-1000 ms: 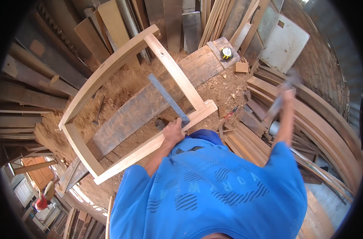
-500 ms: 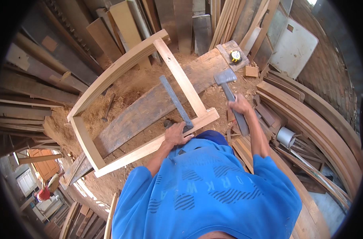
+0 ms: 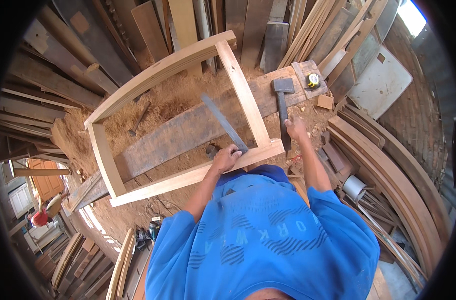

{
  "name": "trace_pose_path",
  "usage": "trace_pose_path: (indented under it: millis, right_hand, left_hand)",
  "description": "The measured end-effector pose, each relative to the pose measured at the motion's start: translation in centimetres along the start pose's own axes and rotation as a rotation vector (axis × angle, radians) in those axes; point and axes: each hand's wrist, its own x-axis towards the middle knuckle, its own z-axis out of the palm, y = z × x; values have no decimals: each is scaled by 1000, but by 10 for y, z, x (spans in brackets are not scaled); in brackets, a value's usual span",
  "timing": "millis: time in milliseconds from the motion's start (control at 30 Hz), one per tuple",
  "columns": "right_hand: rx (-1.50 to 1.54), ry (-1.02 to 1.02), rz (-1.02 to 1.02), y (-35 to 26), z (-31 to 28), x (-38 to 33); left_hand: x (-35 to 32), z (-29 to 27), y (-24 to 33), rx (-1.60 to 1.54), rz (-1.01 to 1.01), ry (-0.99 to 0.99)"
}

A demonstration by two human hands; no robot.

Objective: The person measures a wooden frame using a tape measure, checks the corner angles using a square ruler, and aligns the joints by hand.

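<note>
The head view, a wide fisheye, looks steeply down from just above the shirt (image 3: 258, 235), which fills the lower middle, and faces forward over the plank (image 3: 188, 131) from beyond its near long edge. The frame (image 3: 173, 186) lies farther off, all four sides in sight; boards (image 3: 254, 35) past the plank's far edge stand farther still. Straight lines bow near the rim.

Sawdust (image 3: 73, 142) coats the brown floor (image 3: 135, 214), and planks (image 3: 250, 32) stand along its far edge. Brickwork (image 3: 413, 87) shows at right below white daylight (image 3: 411, 19); an orange-brown panelled door (image 3: 47, 179) stands at far left.
</note>
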Motion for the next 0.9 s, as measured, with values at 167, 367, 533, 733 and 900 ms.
trace_pose_path:
  millis: [167,367,533,733,900]
  right_hand:
    - [249,182,49,-25,29,-70]
    - [316,223,200,-33,50,-74]
    - [239,253,136,-25,57,-74]
    - [282,238,118,-24,60,-70]
    - [241,309,38,-17,66,-68]
  left_hand:
    - [19,-22,-7,-83,-61,18]
    - [45,-36,18,91,-85,-162]
    - [60,-18,7,159,97,-378]
    - [69,-3,-16,160,167,-353]
    - [73,1,12,101,100,-383]
